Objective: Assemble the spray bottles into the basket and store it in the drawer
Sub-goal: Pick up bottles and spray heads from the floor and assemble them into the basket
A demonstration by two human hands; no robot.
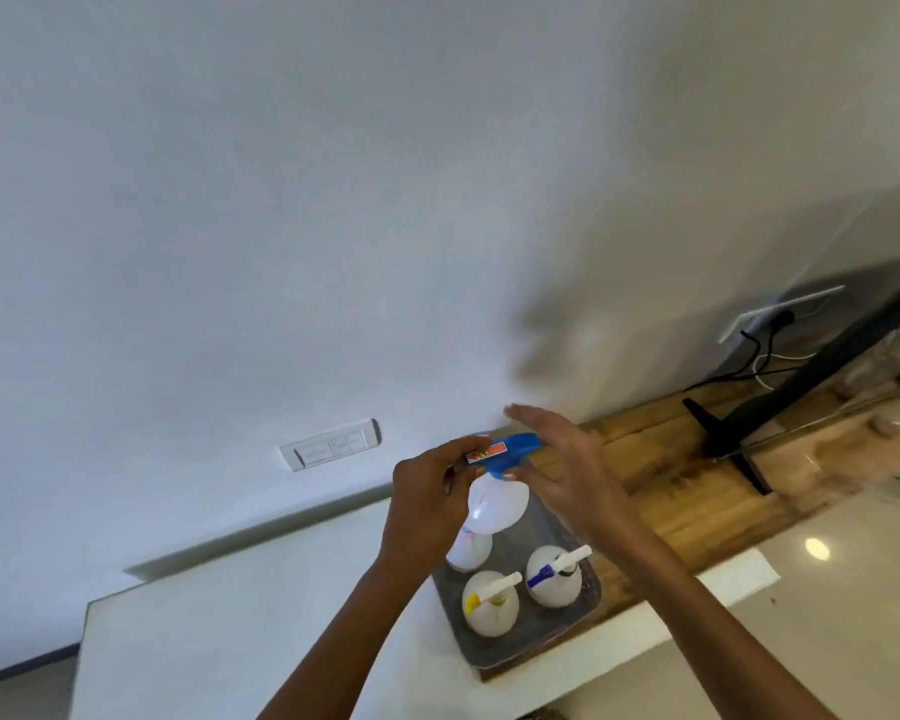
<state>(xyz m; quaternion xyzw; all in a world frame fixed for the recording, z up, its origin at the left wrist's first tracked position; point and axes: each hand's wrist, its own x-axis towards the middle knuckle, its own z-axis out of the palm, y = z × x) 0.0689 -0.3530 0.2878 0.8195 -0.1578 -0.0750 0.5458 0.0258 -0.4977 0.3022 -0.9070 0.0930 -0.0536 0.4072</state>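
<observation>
Spray bottles stand in a shallow grey basket (500, 654) that rests on a wooden surface (697, 491) beside a white counter (240, 605), seen from above by a head-worn camera tilted toward a plain white wall (281, 200). Two white bottles stand upright in the near half of the basket: one with a yellow-tipped trigger (491, 602) on the left, and one with a blue-tipped trigger (554, 574) just beside it on the right. A third white bottle (468, 550) stands behind the yellow-tipped one, partly hidden by the left wrist. Above the far end of the basket, a fourth white bottle (497, 504) with a bright blue spray head (505, 449) is held in the air, tilted. The left hand (427, 506) is closed around the back of this spray head and neck, fingers curled in a grasp. The right hand (567, 470) is held open just to the right of the same bottle, fingers spread and extended, with the thumb near the neck below the spray head; whether it touches cannot be told. Both bare forearms reach in from the bottom edge. On the wall behind sits a white switch plate (330, 445). Farther right, the black stand (723, 433) of a dark screen rests on the wood, with cables (759, 356) running to a wall socket (780, 311), and blurred clutter lies at the far right edge.
</observation>
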